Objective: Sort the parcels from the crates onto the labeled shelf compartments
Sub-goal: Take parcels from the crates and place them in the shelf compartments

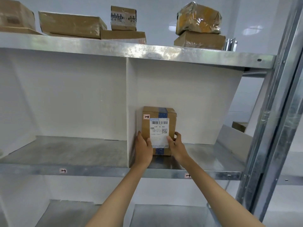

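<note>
A brown cardboard parcel (158,118) with a white shipping label, blue tape and a small "1-4" sticker lies in the right compartment of the middle shelf (205,159), close to the white divider (127,112). My left hand (143,149) grips its lower left edge, thumb on the label. My right hand (176,145) grips its lower right edge, thumb on the label too. On the shelf's front rim, a "1-4" tag (187,175) sits below this compartment and a "1-3" tag (63,170) below the left one.
The top shelf (147,49) carries several cardboard boxes, one wrapped in clear film (198,18). A steel upright (278,104) stands at the right. Another box (239,126) shows beyond the right wall. Lower compartments (168,213) appear beneath.
</note>
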